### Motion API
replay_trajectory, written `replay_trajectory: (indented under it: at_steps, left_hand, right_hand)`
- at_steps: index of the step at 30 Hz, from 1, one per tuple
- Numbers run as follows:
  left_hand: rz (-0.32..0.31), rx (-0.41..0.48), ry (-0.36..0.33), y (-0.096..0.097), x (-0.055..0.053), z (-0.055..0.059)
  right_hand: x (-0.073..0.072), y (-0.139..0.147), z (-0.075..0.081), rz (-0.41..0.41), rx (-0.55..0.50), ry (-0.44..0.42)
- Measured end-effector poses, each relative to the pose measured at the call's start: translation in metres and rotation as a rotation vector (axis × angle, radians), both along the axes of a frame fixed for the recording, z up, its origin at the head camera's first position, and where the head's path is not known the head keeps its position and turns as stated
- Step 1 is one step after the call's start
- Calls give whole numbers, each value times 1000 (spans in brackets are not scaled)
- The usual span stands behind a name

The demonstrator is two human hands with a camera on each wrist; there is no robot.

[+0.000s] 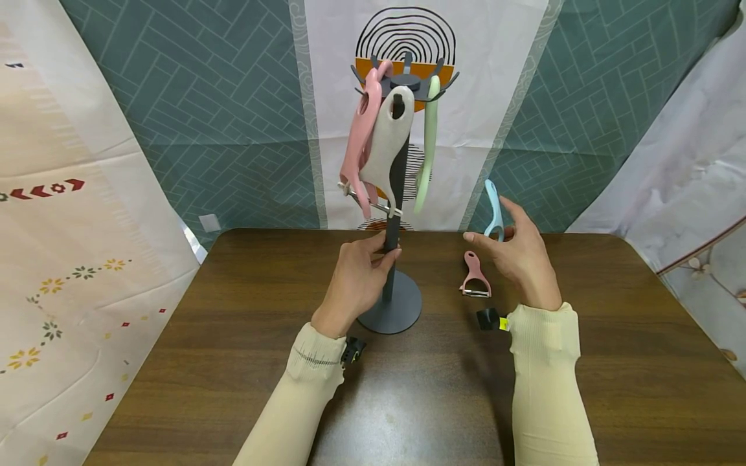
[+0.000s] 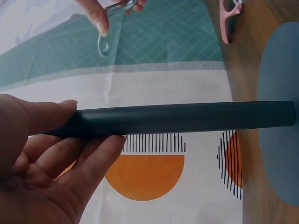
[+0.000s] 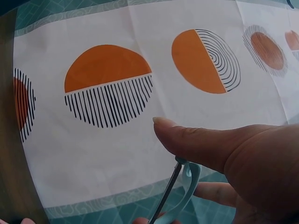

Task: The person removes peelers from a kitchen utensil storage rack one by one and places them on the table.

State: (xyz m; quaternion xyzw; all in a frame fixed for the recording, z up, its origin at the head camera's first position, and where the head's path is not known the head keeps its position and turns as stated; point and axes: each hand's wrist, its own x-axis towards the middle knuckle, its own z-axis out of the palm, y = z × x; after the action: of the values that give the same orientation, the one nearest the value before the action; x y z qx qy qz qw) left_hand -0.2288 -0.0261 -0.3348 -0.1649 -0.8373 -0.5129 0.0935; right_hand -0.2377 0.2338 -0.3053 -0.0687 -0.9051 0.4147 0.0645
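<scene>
A dark grey stand [image 1: 393, 226] with a round flat base, slim pole and ring of upturned hooks is set upright at the frame's centre; its pole is gripped by the left hand [image 1: 358, 278]. Pink, off-white and pale green peelers [image 1: 384, 139] are hung from the hooks. Right of centre, a light blue peeler with a metal blade [image 1: 495, 207] is held, handle up, by the right hand [image 1: 519, 259]. Below it, a pink Y-shaped peeler [image 1: 473, 262] is laid flat, blade toward the bottom edge.

Head: high, forward-down over table [image 1: 419, 408]. Left wrist: sideways, close to stand [image 2: 187, 117]. Right wrist: sideways, close to blue peeler [image 1: 495, 206]. Both face same cloth [image 3: 117, 158].
</scene>
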Motion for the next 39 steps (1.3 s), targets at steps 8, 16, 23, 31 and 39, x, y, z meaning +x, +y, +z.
replay_trajectory:
  at_steps: [8, 16, 23, 31, 39]
  left_hand:
    - [3, -8, -27, 0, -1, 0]
    - [9, -6, -34, 0, -1, -1]
    - [15, -21, -31, 0, -1, -1]
    - [16, -28, -28, 0, -2, -2]
    - [21, -53, -13, 0, -2, -2]
  right_hand:
    - [-1, 2, -2, -3, 7, -4]
    - [-1, 3, -3, -6, 11, -5]
    - [-1, 5, -3, -6, 18, -15]
    - [-2, 8, -4, 1, 38, -13]
    - [-2, 9, -5, -3, 48, -16]
